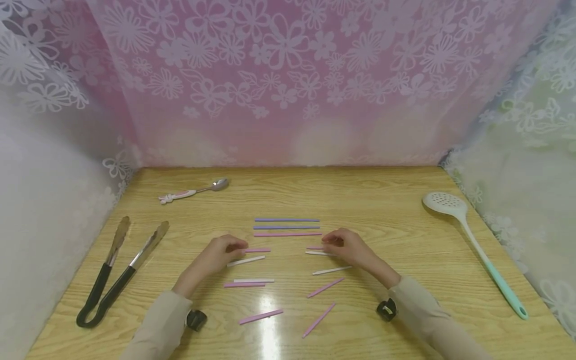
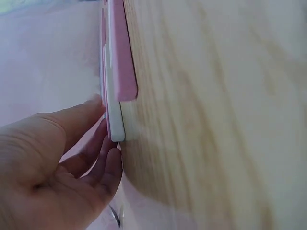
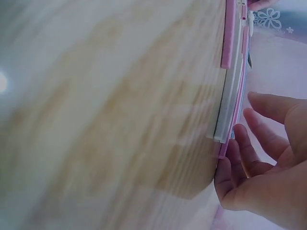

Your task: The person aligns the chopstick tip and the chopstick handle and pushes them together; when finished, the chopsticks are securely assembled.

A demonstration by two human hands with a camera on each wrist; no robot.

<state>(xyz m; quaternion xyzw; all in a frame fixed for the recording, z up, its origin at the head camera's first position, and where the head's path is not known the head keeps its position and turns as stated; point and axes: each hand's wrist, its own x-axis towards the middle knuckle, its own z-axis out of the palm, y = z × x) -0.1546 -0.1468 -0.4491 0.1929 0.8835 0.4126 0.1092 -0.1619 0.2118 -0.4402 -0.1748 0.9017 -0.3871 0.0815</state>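
Slim pink sticks, white sticks, purple sticks

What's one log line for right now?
left hand: at left end of short pink stick | right hand: at right end of another pink stick | hands' grip: unclear | blue sticks: side by side

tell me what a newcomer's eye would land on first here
Probably the left hand and right hand near the centre of the head view, each at the outer end of a short pink stick. Next, perhaps, the three long purple and pink sticks lying just beyond them, then the splayed black-handled tongs on the left and the slotted skimmer on the right.
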